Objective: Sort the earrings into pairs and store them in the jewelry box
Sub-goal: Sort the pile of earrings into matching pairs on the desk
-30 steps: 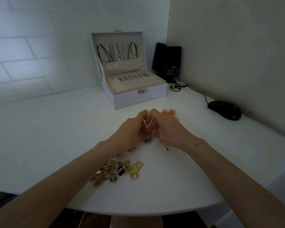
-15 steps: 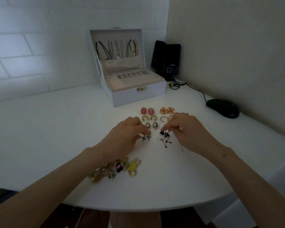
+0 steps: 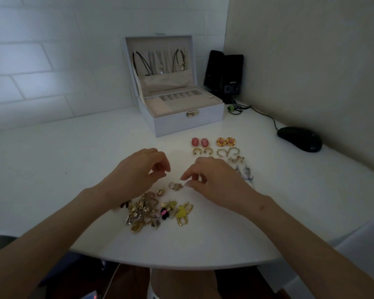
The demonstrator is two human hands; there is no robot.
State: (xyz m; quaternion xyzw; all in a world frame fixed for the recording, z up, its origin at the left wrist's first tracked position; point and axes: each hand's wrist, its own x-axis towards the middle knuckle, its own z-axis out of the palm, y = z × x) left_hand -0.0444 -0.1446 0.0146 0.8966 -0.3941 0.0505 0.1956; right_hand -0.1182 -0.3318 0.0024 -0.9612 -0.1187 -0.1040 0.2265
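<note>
Right hand (image 3: 212,180) nearest, finger and thumb a little apart, holding nothing, just right of small gold earring (image 3: 175,186); left hand (image 3: 143,171) curled, empty, up-left.

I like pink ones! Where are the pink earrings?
The pink earrings lie side by side on the table, just before the jewelry box, left of the round gold pair.

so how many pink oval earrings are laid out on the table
2: the left pink earring and the right pink earring lie side by side in front of the open jewelry box. More could be buried in the unsorted pile.
</note>
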